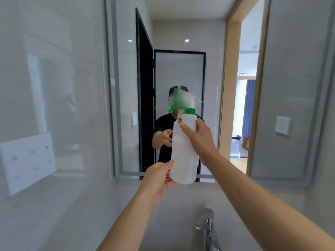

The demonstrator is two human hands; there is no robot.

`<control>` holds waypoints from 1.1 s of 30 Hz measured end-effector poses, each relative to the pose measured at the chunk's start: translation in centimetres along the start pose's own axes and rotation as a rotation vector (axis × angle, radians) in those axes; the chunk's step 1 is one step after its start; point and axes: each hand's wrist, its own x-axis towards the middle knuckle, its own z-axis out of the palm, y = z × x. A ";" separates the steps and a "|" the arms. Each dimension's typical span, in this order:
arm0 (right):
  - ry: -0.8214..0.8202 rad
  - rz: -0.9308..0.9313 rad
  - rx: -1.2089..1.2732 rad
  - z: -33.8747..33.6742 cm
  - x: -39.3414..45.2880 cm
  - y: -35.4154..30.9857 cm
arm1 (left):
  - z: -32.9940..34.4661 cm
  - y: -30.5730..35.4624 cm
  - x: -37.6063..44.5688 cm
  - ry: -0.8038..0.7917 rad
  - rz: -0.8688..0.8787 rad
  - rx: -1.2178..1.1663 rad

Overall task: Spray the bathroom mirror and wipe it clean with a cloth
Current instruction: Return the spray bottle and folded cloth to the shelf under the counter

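The tap (206,221) sat closest, low under both arms. Above it, the right hand (197,140) was wrapped round the upper part of the spray bottle (183,151), fingers curled tight just under the green cap. The left hand (159,176) cupped the bottle's bottom, fingers round it. The bottle stood up in front of the mirror (181,69). It looked like the spraying step; next a finger would need to reach the trigger. No cloth showed.
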 end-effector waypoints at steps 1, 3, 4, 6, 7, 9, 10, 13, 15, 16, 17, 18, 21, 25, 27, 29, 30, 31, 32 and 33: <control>-0.005 -0.004 -0.009 -0.2 0.4 -0.5 | 0.3 0.4 -0.2 0.000 0.015 0.011; -0.028 -0.020 -0.022 -0.9 1.2 -1.6 | 0.9 1.4 -0.5 -0.017 0.038 0.059; -0.040 -0.032 -0.026 -1.4 1.6 -2.2 | 1.2 2.1 -0.7 -0.033 0.044 0.111; -0.059 -0.049 -0.025 -2.5 2.2 -3.3 | 1.6 3.8 -0.9 -0.049 0.047 0.285; -0.069 -0.055 -0.021 -3.1 2.4 -3.8 | 1.9 5.0 -0.9 -0.024 0.069 0.368; -0.092 -0.071 0.006 -4.1 2.6 -4.6 | 2.3 8.2 -0.7 0.115 0.225 0.452; -0.103 -0.074 0.024 -4.6 2.6 -4.9 | 2.6 10.2 -0.5 0.195 0.340 0.457; -0.152 -0.073 0.042 -5.6 2.2 -5.5 | 4.0 16.5 -0.8 0.287 0.624 0.411; -0.184 -0.069 0.036 -6.0 1.8 -5.6 | 5.2 19.5 -1.3 0.273 0.730 0.445; -0.197 -0.069 0.037 -6.3 1.5 -5.6 | 5.7 20.5 -1.5 0.258 0.765 0.472; -0.209 -0.069 0.042 -6.5 1.3 -5.6 | 6.2 21.2 -1.8 0.238 0.787 0.494; -0.222 -0.067 0.051 -6.7 1.0 -5.6 | 6.6 21.6 -1.9 0.218 0.796 0.512; -0.227 -0.061 0.070 -7.3 0.7 -5.9 | 7.3 21.8 -1.7 0.175 0.801 0.574; -0.225 -0.084 0.069 -7.9 1.1 -6.6 | 7.8 21.9 -1.0 0.155 0.785 0.605; -0.223 -0.095 0.063 -8.0 1.3 -7.0 | 8.0 22.0 -0.8 0.125 0.793 0.602; -0.218 -0.095 0.060 -8.2 1.5 -7.2 | 8.1 22.3 -0.4 0.098 0.807 0.607; -0.216 -0.087 0.059 -8.2 1.6 -7.2 | 8.0 22.4 -0.3 0.076 0.800 0.593; -0.215 -0.081 0.058 -8.3 1.7 -7.1 | 7.9 22.5 -0.1 0.042 0.784 0.562; -0.217 -0.073 0.061 -8.4 1.7 -7.1 | 7.9 22.5 0.1 0.004 0.765 0.526; -0.220 -0.064 0.064 -8.4 1.7 -7.0 | 7.8 22.5 0.3 -0.033 0.750 0.497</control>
